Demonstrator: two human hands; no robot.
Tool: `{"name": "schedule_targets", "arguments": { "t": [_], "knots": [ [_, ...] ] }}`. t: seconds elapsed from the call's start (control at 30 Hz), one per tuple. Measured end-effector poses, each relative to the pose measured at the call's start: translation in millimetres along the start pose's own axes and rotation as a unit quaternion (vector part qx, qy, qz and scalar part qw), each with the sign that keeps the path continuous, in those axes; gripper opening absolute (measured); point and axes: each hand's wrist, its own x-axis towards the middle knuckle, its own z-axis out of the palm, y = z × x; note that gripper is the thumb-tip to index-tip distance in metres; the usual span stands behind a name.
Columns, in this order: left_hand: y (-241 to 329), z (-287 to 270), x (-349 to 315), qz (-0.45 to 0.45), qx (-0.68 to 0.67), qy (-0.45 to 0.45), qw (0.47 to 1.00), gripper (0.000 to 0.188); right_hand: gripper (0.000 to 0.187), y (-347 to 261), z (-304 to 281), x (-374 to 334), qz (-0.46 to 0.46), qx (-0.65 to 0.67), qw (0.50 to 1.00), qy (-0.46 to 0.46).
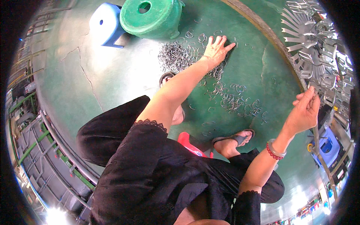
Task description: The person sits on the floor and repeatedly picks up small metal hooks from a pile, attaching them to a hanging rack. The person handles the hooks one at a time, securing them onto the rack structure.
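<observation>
On the green floor lies a heap of small bent metal wire clips, with more of them strewn toward the lower right. My left hand reaches across the far right side of the heap, fingers spread and back upward; nothing shows in its grip. At the right, my right hand is raised beside a rack of shiny metal parts, thumb and fingers pinched at the rack's near edge. What sits between those fingertips is too small to make out. A clear bangle and a red bead bracelet circle that wrist.
A green plastic stool and a blue one stand beyond the heap. Part of a red plastic seat shows beneath me. The rack's rail curves along the right, with another blue stool behind it. Metal frames line the left.
</observation>
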Motion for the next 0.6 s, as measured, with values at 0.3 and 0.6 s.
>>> {"name": "schedule_targets", "arguments": {
  "t": [0.3, 0.6],
  "knots": [
    [14, -20, -47, -0.198, -0.100, 0.085, 0.971, 0.062, 0.023, 8, -7, 2, -0.020, -0.087, 0.996, 0.008],
    [-6, -13, -117, -0.356, -0.079, 0.021, 0.931, 0.044, 0.023, 6, -1, 1, -0.025, -0.031, 0.999, -0.018]
  ]
}}
